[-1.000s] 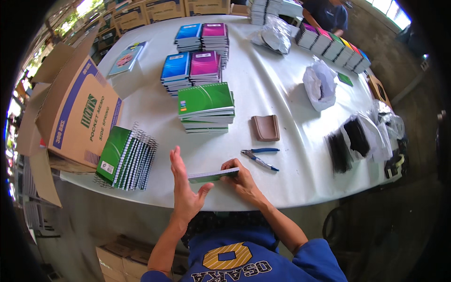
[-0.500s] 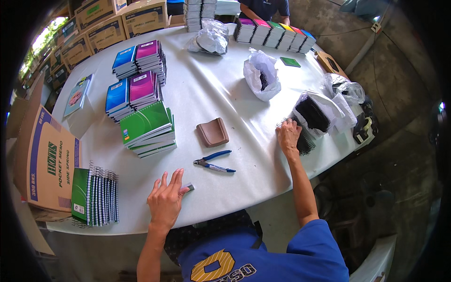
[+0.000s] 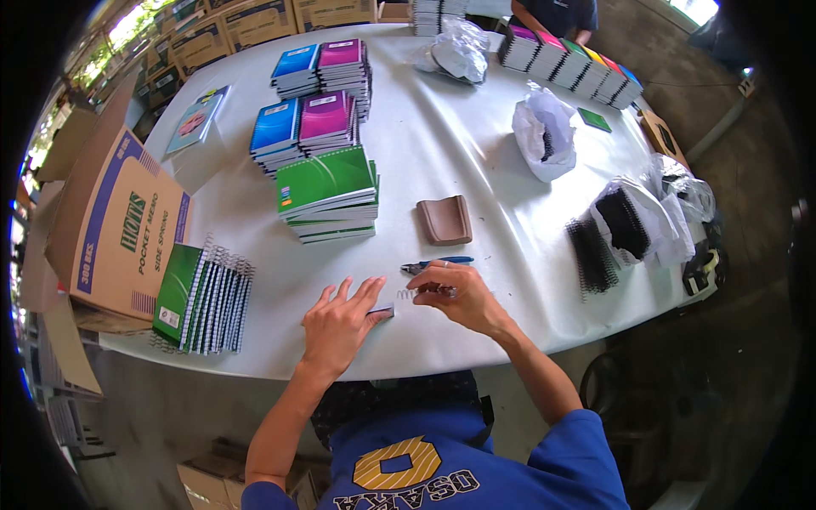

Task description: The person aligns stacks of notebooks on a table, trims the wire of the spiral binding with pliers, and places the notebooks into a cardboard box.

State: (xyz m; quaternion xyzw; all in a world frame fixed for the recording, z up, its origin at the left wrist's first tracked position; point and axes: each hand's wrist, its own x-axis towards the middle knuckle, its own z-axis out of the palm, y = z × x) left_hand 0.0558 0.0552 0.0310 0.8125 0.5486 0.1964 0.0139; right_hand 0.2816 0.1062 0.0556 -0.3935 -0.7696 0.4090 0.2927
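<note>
My right hand [image 3: 463, 293] is closed in a pinch on a thin wire spiral coil [image 3: 406, 295], whose loose end points toward my left hand. My left hand [image 3: 337, 327] is low over the table with its fingers stretched forward. Its thumb presses on a small flat piece with a dark edge [image 3: 382, 313], mostly hidden under the hand. Just beyond my right hand lie blue-handled pliers [image 3: 450, 259], partly covered by its fingers. A brown curved block [image 3: 444, 223] sits behind the pliers.
Left of my hands stand a carton [image 3: 127, 229] and green spiral notebooks [image 3: 204, 297]. Green [image 3: 327, 183], blue and purple notebook stacks rise behind. At right, black coils [image 3: 592, 255] lie beside a white bag [image 3: 671, 229]. Across the table a person [image 3: 557, 15] is near colourful notebooks [image 3: 569, 64].
My right hand has left the black coils at the right and come to the middle with a spiral coil. My left hand stays on the small flat piece. The view has shifted.
</note>
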